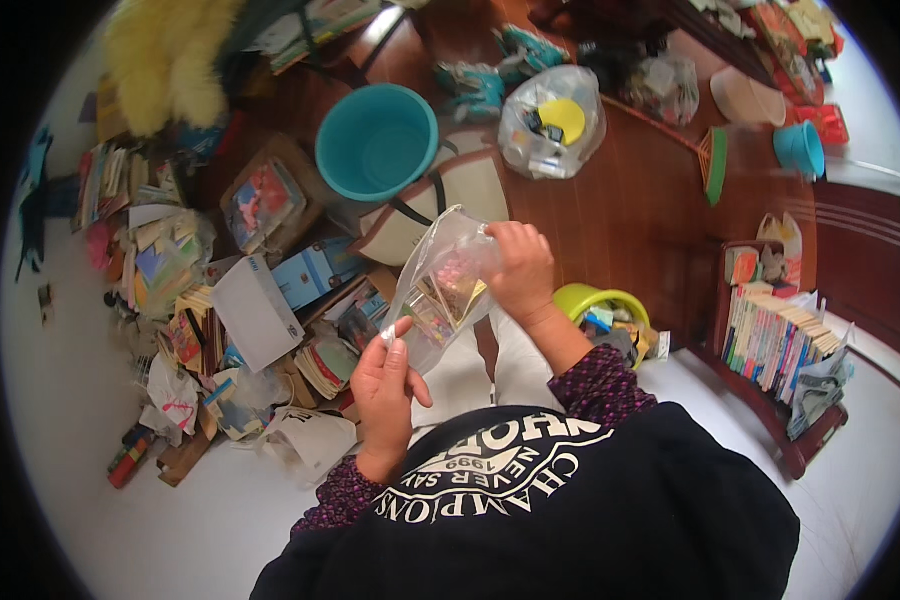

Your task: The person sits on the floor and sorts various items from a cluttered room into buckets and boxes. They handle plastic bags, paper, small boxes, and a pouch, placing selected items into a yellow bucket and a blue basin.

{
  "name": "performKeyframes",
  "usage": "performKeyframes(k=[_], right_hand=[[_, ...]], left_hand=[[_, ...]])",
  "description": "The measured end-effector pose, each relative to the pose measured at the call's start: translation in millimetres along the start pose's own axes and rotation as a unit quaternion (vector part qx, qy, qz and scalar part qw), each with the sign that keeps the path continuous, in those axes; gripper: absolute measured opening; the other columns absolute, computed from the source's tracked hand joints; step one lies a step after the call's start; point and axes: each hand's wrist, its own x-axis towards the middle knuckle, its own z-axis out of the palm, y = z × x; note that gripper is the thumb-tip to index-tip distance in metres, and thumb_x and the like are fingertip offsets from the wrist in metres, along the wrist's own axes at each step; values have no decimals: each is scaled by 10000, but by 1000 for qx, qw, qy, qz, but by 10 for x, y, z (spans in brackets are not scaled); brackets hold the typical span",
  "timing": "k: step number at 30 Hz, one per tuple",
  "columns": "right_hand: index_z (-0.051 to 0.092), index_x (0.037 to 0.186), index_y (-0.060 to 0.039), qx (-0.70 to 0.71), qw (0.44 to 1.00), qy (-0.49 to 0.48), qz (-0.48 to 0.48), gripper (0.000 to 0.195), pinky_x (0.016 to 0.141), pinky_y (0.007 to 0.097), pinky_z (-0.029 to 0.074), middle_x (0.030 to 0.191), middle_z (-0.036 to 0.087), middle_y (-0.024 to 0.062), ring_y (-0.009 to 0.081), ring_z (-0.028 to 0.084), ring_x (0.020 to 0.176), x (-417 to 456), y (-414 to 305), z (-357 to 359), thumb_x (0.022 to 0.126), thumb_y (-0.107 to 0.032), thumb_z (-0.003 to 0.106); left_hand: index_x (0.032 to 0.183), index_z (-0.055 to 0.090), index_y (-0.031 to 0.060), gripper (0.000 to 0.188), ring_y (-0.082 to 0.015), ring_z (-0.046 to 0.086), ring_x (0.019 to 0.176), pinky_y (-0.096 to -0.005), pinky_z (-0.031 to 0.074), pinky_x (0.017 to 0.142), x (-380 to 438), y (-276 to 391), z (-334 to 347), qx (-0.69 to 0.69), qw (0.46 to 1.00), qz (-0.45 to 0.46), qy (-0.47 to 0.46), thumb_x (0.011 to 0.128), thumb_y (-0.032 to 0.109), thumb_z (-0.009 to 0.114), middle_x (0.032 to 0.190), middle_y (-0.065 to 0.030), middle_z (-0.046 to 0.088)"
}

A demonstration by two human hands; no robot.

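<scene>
A clear plastic bag [450, 289] hangs between my hands, above my light trousers. Small pink pieces and other colourful small items show through its film. My left hand [391, 382] pinches one side of its rim between thumb and fingers. The opposite side of the rim is gripped by my right hand [521, 266], its fingers curled over the film. A cream cloth bag [469, 187] with dark handles lies on the floor just beyond the plastic bag. Near it stands a turquoise basin [377, 142].
Piled books, papers and bags surround a white box [256, 313] at left. Ahead is a clear rubbish-filled bag [553, 124]. A tipped lime-green bin [604, 300] lies by my right arm. Farther right are a green broom [714, 166] and a wooden rack of books [784, 337].
</scene>
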Motion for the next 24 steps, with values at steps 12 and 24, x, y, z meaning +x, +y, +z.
performKeyframes(k=[12, 24], right_hand=[[591, 761, -22, 619, 773, -113, 80, 152, 754, 250, 400, 762, 604, 47, 103, 539, 757, 137, -716, -1096, 845, -131, 526], [540, 773, -36, 623, 766, -144, 63, 195, 712, 235, 384, 759, 589, 46, 97, 508, 724, -44, -1324, -1305, 885, -182, 477]], left_hand=[[1178, 506, 12, 324, -33, 414, 398, -149, 273, 393, -513, 472, -574, -101, 983, 136, 77, 928, 204, 429, 499, 30, 463], [1225, 477, 33, 347, -24, 478, 458, -148, 258, 409, -417, 136, -903, -147, 971, 165, 92, 921, 197, 449, 671, 27, 541]])
